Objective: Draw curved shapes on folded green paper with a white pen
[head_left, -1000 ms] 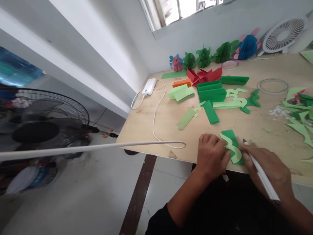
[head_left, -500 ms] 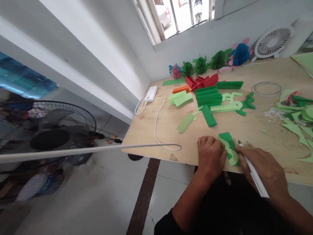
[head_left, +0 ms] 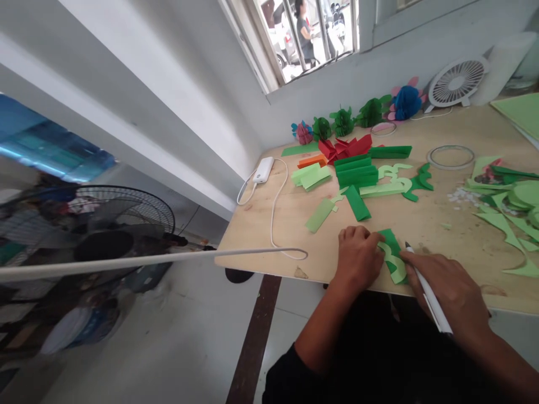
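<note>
At the table's front edge a light green wavy paper cutout [head_left: 394, 268] lies on a dark green paper strip [head_left: 389, 240]. My left hand [head_left: 360, 257] is at the left side of these papers, its fingers bent and pressing on their edge. On their right is my right hand [head_left: 448, 289], with a white pen [head_left: 429, 294] held in it, the dark tip pointing up and left. The right fingertips touch the right edge of the papers.
Folded green strips [head_left: 357, 171], red folded paper [head_left: 345, 148] and light green strips [head_left: 311, 176] lie farther back. Paper scraps [head_left: 522, 207] are on the right. Honeycomb paper figures [head_left: 343, 122] and a small white fan [head_left: 457, 84] stand by the wall. A white cable [head_left: 273, 210] curves at left.
The view has shifted slightly. The left index finger now reaches farther over the top of the light green cutout. The right hand still holds the pen. A person has appeared outside the window.
</note>
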The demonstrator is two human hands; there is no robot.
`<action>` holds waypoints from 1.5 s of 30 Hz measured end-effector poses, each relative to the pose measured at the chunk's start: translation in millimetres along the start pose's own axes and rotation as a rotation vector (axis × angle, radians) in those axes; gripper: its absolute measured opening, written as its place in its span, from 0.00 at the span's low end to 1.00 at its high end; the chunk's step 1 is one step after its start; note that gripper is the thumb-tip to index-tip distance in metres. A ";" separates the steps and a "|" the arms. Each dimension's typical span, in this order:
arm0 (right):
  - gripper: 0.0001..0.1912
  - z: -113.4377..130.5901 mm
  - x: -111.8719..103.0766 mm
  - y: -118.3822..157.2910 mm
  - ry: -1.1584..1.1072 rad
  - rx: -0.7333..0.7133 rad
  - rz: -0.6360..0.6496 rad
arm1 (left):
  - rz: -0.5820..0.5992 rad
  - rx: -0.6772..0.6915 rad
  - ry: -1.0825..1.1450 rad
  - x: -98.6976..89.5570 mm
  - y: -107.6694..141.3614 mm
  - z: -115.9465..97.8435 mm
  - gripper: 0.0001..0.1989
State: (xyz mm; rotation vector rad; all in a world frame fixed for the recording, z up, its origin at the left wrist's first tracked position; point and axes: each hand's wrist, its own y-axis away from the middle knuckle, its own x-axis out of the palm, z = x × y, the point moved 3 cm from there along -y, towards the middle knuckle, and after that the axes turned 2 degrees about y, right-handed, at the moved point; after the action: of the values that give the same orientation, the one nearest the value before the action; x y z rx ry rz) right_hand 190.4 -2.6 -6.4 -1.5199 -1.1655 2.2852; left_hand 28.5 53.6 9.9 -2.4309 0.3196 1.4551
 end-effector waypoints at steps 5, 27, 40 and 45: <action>0.19 0.8 1.3 0.4 0.025 -0.025 -0.005 | 0.088 0.026 -0.026 -4.8 -11.0 6.2 0.08; 0.16 -8.1 -6.8 -9.6 -0.261 0.348 -0.021 | 0.112 -0.024 0.208 -41.3 2.1 8.5 0.09; 0.22 -20.2 -46.1 -23.0 -0.341 1.028 -0.083 | -0.034 -0.038 0.268 -38.7 -8.4 11.7 0.10; 0.22 -20.6 -50.1 -13.0 -0.329 1.111 -0.125 | 0.074 -0.078 0.168 -22.0 -18.7 8.0 0.11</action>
State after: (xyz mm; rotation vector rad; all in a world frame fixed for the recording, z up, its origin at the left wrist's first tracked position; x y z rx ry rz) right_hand 227.7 -9.1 34.5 -0.6333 0.0865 2.4120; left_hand 18.0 74.9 28.2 -2.6370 0.3997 1.3179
